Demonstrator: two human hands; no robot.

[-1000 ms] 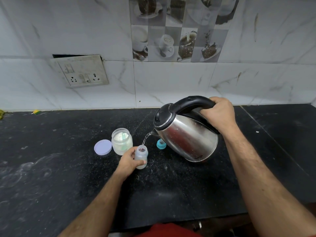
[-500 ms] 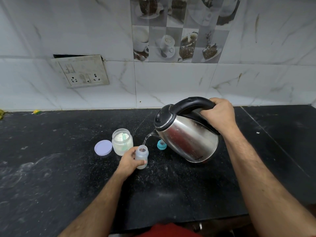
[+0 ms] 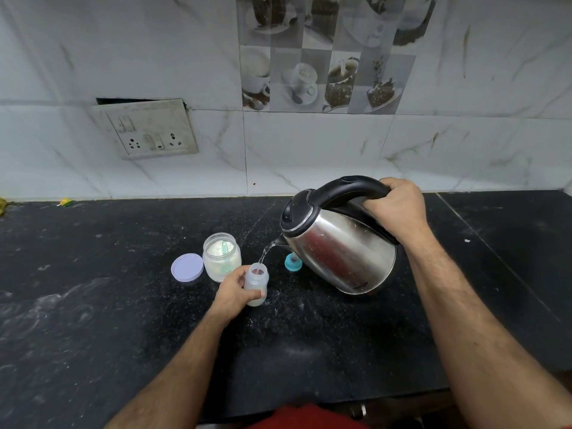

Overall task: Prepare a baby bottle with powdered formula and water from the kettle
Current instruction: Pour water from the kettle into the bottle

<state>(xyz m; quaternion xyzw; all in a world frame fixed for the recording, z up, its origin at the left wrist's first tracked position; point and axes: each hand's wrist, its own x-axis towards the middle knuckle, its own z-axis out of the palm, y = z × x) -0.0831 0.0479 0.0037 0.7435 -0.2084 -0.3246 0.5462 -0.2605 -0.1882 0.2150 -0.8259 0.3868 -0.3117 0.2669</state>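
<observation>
Under kettle spout [image 3: 278, 241], translucent bottle [image 3: 256, 284]

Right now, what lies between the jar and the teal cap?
In the head view, the bottle, held by the left hand, stands between jar and cap, receiving water.

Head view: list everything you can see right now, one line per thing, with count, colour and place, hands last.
kettle: one, steel with black lid and handle, tilted above the counter, pouring water into the bottle
baby bottle: one, translucent, open-topped, under the spout
formula jar: one, clear with white powder, open, left of the bottle
jar lid: one, lilac, flat on the counter left of the jar
bottle cap: one, teal, beside the kettle's base
counter: one, black
switch plate: one, white, on the wall
left hand: one, fingers round the bottle
right hand: one, gripping the kettle handle
</observation>
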